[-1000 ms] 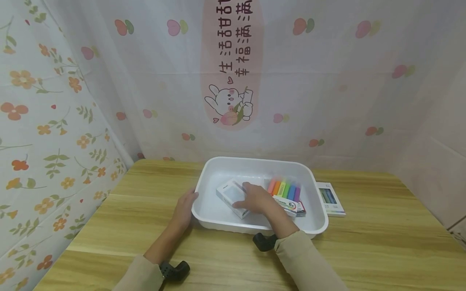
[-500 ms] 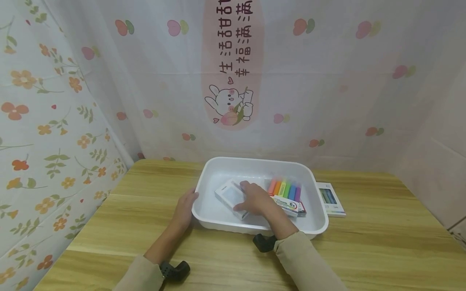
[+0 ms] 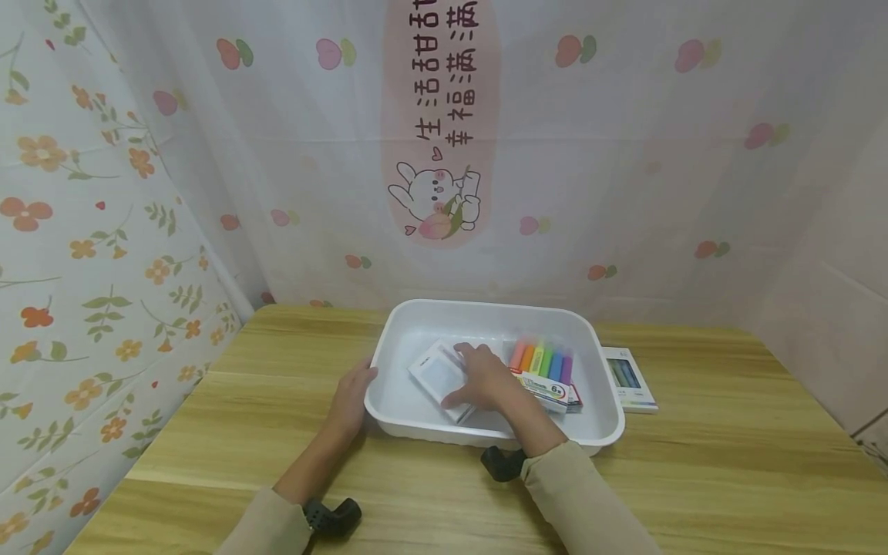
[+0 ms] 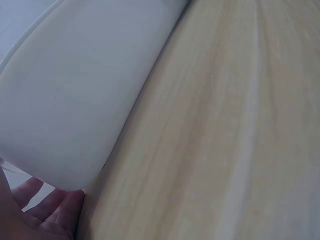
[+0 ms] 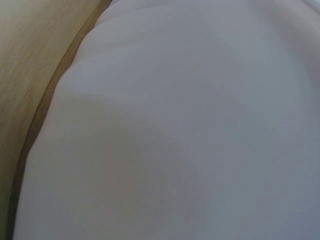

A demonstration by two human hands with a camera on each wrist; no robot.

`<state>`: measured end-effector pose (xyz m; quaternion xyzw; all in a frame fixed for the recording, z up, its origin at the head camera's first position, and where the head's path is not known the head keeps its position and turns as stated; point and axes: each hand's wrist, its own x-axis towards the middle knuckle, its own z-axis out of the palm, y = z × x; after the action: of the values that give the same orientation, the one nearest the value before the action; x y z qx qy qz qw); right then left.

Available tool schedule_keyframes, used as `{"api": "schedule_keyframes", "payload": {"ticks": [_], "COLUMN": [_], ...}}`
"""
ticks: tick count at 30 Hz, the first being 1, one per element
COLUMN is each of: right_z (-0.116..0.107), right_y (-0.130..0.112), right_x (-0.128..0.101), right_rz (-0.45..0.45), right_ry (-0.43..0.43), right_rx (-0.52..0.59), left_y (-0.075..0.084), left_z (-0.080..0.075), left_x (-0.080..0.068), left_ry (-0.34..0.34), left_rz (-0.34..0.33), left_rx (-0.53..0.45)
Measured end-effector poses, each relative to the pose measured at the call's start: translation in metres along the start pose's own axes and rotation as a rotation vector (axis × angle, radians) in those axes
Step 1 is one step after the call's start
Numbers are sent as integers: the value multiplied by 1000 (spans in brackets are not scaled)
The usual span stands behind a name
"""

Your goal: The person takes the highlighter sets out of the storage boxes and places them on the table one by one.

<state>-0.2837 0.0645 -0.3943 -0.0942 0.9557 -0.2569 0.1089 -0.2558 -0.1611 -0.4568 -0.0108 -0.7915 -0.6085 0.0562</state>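
A white tray [image 3: 486,307] sits on the wooden table [image 3: 694,462]. Inside it my right hand [image 3: 475,376] grips a flat white box [image 3: 434,373], thumb at its near edge and fingers over its far edge; the box lies tilted on the tray floor. A pack of coloured highlighters [image 3: 546,368] lies just right of that hand. My left hand [image 3: 354,391] rests with straight fingers against the tray's left wall. In the left wrist view its fingertips [image 4: 50,210] touch the base of the tray wall [image 4: 75,100]. The right wrist view shows only the white tray [image 5: 200,130] and a strip of table [image 5: 30,55].
A second flat pack of pens [image 3: 628,378] lies on the table just outside the tray's right rim. Patterned curtains [image 3: 139,193] close off the back and left of the table. Bare wood stretches in front of the tray and to its right.
My right hand has shifted the white box slightly left and toward the back of the tray. The left hand and the tray have stayed put.
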Motion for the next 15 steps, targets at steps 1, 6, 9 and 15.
{"api": "schedule_keyframes", "payload": {"ticks": [1,6,9,15], "right_z": [0,0,0,-1], "right_y": [0,0,0,1], "right_x": [0,1,1,0], "right_rz": [0,-3,-16,-34], "right_ry": [1,5,10,20], "right_rx": [3,40,66,74], "left_y": [0,1,2,2], "left_z": [0,0,0,0], "left_x": [0,0,0,-1], "left_ry": [-1,-3,-2,-3], "left_rz": [2,-3,-15,-19], "left_rx": [0,3,10,10]}}
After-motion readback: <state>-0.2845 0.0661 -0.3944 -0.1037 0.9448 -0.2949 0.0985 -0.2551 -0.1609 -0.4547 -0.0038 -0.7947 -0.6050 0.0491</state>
